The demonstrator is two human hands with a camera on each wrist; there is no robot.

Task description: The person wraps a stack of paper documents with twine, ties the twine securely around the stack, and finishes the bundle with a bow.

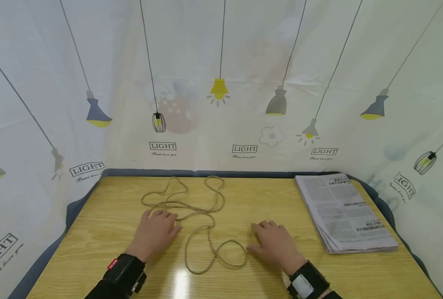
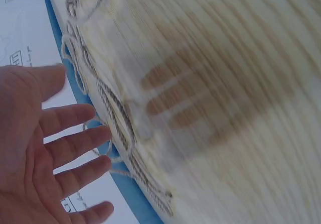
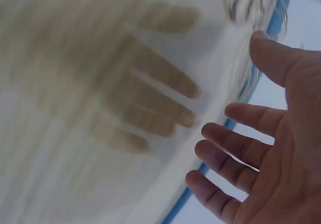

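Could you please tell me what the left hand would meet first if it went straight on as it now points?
The left hand would probably meet the rope, whose strands lie just ahead, though the hand's height above them is unclear.

left wristband (image 1: 126, 270): black, red tag (image 1: 112, 264) | right wristband (image 1: 316, 277): black, pale patch (image 1: 302, 286) | sleeves (image 1: 103, 291): black

Tan rope (image 1: 205, 212), yellow wood-grained table (image 1: 259, 199), grey-white papers (image 1: 346, 218) with black print, pale lamp-patterned cloth (image 1: 251, 62)

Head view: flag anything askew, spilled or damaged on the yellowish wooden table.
Nothing looks spilled or damaged, but the thin tan rope looks untidy, lying in uneven loops left of the white newspaper stack.
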